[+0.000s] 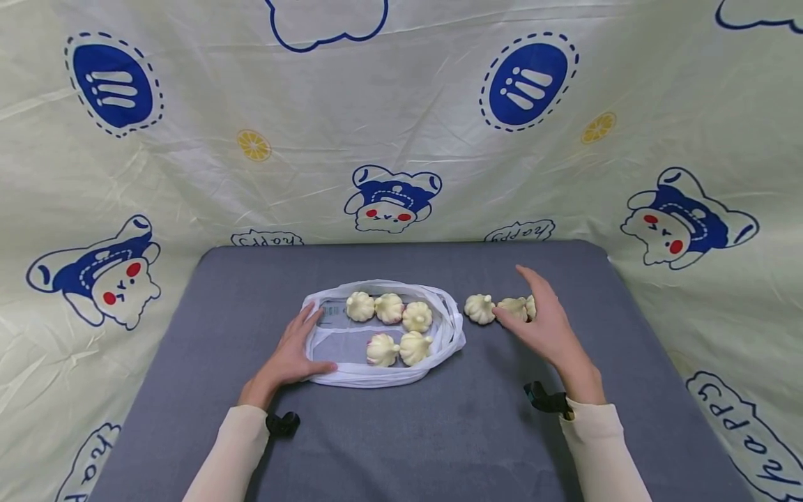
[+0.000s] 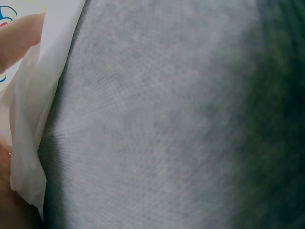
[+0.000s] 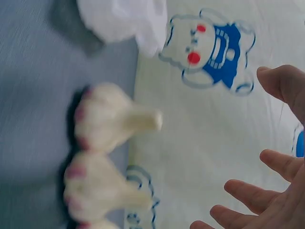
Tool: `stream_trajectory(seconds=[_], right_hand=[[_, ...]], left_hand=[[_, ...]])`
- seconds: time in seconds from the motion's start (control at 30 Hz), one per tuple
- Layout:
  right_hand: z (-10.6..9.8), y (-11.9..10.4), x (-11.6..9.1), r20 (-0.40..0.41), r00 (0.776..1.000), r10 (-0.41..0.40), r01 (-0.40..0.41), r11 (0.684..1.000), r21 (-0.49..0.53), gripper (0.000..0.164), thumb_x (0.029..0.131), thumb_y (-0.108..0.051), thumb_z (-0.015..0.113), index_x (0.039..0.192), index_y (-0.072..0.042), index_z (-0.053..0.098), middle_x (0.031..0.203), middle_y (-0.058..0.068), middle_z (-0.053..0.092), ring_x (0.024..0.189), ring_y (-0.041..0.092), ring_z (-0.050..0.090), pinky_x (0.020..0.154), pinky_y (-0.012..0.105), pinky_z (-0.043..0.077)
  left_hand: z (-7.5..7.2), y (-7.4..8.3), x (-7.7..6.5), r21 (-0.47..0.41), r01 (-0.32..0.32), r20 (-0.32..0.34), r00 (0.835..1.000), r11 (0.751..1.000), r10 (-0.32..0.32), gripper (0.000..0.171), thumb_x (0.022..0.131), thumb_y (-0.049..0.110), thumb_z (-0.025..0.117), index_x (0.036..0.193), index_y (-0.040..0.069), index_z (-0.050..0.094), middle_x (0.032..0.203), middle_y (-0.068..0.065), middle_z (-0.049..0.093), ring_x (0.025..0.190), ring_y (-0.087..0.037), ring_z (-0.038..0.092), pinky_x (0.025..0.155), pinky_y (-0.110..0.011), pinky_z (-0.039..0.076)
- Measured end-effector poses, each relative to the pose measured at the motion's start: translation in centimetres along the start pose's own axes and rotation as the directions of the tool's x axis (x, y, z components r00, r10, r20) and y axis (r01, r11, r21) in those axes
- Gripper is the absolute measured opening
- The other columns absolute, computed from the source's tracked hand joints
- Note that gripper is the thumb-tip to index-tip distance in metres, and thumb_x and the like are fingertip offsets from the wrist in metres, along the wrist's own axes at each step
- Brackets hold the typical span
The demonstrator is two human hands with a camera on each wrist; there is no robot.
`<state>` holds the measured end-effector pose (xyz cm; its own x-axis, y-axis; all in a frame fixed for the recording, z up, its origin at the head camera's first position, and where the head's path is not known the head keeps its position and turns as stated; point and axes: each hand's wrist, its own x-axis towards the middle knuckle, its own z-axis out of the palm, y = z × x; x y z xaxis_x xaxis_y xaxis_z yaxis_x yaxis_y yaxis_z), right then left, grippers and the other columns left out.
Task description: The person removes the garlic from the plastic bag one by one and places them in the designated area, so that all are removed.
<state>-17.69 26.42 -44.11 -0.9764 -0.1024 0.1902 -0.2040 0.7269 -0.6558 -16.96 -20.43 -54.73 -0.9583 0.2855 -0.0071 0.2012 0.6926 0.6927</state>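
A white plastic bag [image 1: 449,341] lies with its mouth spread wide on the table, several garlic bulbs [image 1: 417,317] inside it in two rows. My left hand [image 1: 291,354] holds the bag's left side, fingers at the back corner and thumb over the front rim. In the left wrist view, part of the bag [image 2: 35,105] covers some of that hand. My right hand [image 1: 548,328], fingers spread and nothing held, is over loose garlic bulbs [image 1: 479,309] right of the bag, partly hiding them. The right wrist view shows these bulbs [image 3: 105,117] side by side, away from the fingers.
A grey cloth covers the table [image 1: 401,446]. Behind it and at both sides hangs a pale printed curtain [image 1: 401,125]. Each wrist wears a black camera mount [image 1: 546,399].
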Motion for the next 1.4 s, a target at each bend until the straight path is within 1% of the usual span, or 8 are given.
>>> stream_trajectory(seconds=[0.13, 0.23, 0.47, 0.67, 0.8, 1.07, 1.23, 1.4], right_hand=[[1.4, -1.7, 0.2, 0.037, 0.997, -0.075, 0.073, 0.997, 0.031, 0.088, 0.090, -0.032, 0.080, 0.161, -0.009, 0.032, 0.166, 0.022, 0.029, 0.153, 0.045, 0.024, 0.115, 0.071, 0.027], [2.3, -3.0, 0.1, 0.088, 0.989, -0.117, 0.112, 0.992, 0.062, 0.089, 0.089, -0.032, 0.081, 0.161, -0.012, 0.032, 0.167, 0.019, 0.029, 0.155, 0.042, 0.024, 0.116, 0.069, 0.028], [4.3, -5.9, 0.0, 0.223, 0.963, -0.151, 0.125, 0.984, 0.124, 0.092, 0.088, -0.039, 0.081, 0.163, -0.021, 0.029, 0.170, 0.013, 0.023, 0.156, 0.038, 0.024, 0.116, 0.068, 0.031], [6.1, -7.4, 0.1, 0.288, 0.935, -0.207, 0.166, 0.973, 0.162, 0.092, 0.087, -0.043, 0.081, 0.162, -0.024, 0.032, 0.169, 0.010, 0.027, 0.156, 0.033, 0.026, 0.117, 0.066, 0.033], [7.2, -8.3, 0.3, 0.321, 0.909, -0.267, 0.211, 0.957, 0.199, 0.091, 0.087, -0.042, 0.082, 0.161, -0.021, 0.033, 0.168, 0.008, 0.031, 0.155, 0.032, 0.029, 0.117, 0.064, 0.034], [9.6, -9.6, 0.7, 0.392, 0.833, -0.391, 0.315, 0.917, 0.244, 0.091, 0.086, -0.037, 0.083, 0.160, -0.016, 0.036, 0.164, 0.009, 0.037, 0.151, 0.030, 0.036, 0.117, 0.058, 0.037], [10.9, -9.9, 1.1, 0.452, 0.801, -0.394, 0.316, 0.918, 0.240, 0.085, 0.087, -0.034, 0.082, 0.158, -0.014, 0.039, 0.160, 0.006, 0.043, 0.140, 0.031, 0.050, 0.114, 0.054, 0.042], [12.0, -9.9, 1.4, 0.499, 0.765, -0.408, 0.318, 0.912, 0.258, 0.080, 0.089, -0.027, 0.080, 0.157, -0.008, 0.041, 0.156, 0.013, 0.048, 0.133, 0.035, 0.057, 0.110, 0.052, 0.046]], left_hand=[[0.0, 0.0, 0.0, 0.003, 0.001, -0.002, 1.000, 1.000, -0.001, 0.113, 0.073, 0.041, 0.089, 0.162, 0.005, 0.029, 0.172, -0.016, 0.013, 0.155, -0.046, 0.015, 0.120, -0.070, 0.021], [0.0, 0.1, -0.1, 0.000, 0.004, -0.002, 1.000, 1.000, -0.004, 0.112, 0.073, 0.041, 0.089, 0.162, 0.006, 0.029, 0.172, -0.016, 0.013, 0.155, -0.046, 0.015, 0.120, -0.070, 0.021], [0.0, 0.1, -0.1, 0.002, 0.011, 0.005, 1.000, 1.000, -0.011, 0.113, 0.074, 0.042, 0.089, 0.162, 0.006, 0.028, 0.173, -0.015, 0.012, 0.156, -0.045, 0.014, 0.120, -0.070, 0.020], [0.0, 0.1, -0.1, 0.009, 0.014, 0.006, 1.000, 1.000, -0.014, 0.113, 0.074, 0.042, 0.089, 0.163, 0.007, 0.028, 0.173, -0.015, 0.011, 0.156, -0.045, 0.014, 0.120, -0.069, 0.020], [0.0, 0.1, -0.1, 0.014, 0.011, 0.003, 1.000, 1.000, -0.011, 0.113, 0.074, 0.042, 0.089, 0.162, 0.006, 0.028, 0.173, -0.015, 0.012, 0.156, -0.045, 0.015, 0.120, -0.069, 0.021], [0.0, 0.1, 0.0, 0.003, 0.016, 0.006, 1.000, 1.000, -0.016, 0.113, 0.074, 0.043, 0.089, 0.162, 0.007, 0.029, 0.173, -0.014, 0.012, 0.156, -0.044, 0.014, 0.121, -0.069, 0.020], [0.0, 0.0, 0.1, 0.009, 0.020, 0.012, 1.000, 1.000, -0.020, 0.113, 0.074, 0.044, 0.089, 0.163, 0.008, 0.029, 0.173, -0.013, 0.011, 0.156, -0.043, 0.014, 0.121, -0.069, 0.020], [0.1, -0.2, 0.1, 0.015, 0.014, 0.006, 1.000, 1.000, -0.014, 0.114, 0.073, 0.045, 0.089, 0.163, 0.008, 0.029, 0.173, -0.014, 0.012, 0.156, -0.044, 0.015, 0.120, -0.069, 0.020]])
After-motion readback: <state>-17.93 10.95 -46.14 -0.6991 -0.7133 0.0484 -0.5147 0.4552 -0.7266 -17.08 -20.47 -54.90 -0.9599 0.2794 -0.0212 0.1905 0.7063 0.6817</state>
